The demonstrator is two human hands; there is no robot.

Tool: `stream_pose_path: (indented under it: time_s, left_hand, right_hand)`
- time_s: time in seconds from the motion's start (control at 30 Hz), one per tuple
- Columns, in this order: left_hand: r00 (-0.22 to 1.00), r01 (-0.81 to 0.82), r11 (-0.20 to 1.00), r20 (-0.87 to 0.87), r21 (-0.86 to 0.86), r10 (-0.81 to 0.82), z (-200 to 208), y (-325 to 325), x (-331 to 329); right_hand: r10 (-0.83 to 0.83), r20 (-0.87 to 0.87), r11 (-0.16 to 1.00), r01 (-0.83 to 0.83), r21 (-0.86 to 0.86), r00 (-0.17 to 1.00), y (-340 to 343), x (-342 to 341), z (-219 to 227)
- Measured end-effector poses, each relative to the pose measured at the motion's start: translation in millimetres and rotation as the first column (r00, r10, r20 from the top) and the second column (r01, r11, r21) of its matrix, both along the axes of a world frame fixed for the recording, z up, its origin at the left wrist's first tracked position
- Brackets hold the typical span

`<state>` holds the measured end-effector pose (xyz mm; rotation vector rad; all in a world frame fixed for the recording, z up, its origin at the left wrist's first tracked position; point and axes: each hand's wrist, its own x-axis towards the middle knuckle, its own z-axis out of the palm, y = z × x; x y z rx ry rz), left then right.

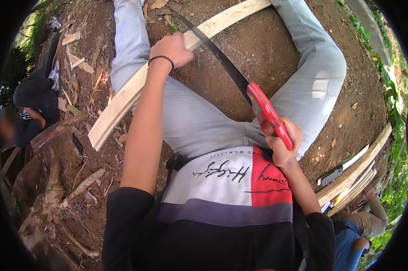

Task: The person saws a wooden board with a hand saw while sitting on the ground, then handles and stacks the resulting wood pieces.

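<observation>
Our black-sleeved shirt nearest, left hand clasping pale wooden plank, right hand gripping red-handled dark-bladed saw, we should take slow strokes.

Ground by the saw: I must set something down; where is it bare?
Bare dirt: between saw, wooden strips and right leg. Nearly bare: outside that leg, toward the plants and board pile. Crowded: the left side, with wood scraps and roots.
</observation>
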<state>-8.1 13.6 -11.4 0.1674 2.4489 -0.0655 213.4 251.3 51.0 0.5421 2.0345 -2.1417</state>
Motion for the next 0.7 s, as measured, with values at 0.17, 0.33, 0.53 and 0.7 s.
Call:
stream_pose_path:
  time_s: [0.17, 0.33, 0.53, 0.7]
  left_hand:
    - [0.998, -0.018, 1.000, 0.058, 0.010, 0.017, 1.3, 0.4, -6.2]
    - [1.000, 0.007, 1.000, 0.028, 0.025, -0.007, -0.6, 0.6, -8.1]
    - [0.992, -0.009, 1.000, 0.126, -0.004, 0.009, 3.6, 4.6, -23.1]
    - [0.985, -0.023, 0.999, 0.174, 0.049, 0.015, 0.0, -6.0, -23.3]
  right_hand:
    - [0.057, 0.028, 0.997, -0.056, -0.051, 0.998, -5.8, -32.0, -19.1]
    - [0.087, -0.032, 0.996, -0.086, 0.014, 0.996, 1.9, -16.4, -12.5]
    - [-0.009, -0.068, 1.000, 0.009, 0.008, 0.998, -0.1, -2.4, -11.5]
    - [-0.005, 0.116, 0.990, 0.022, -0.143, 0.993, -7.2, -43.3, -33.8]
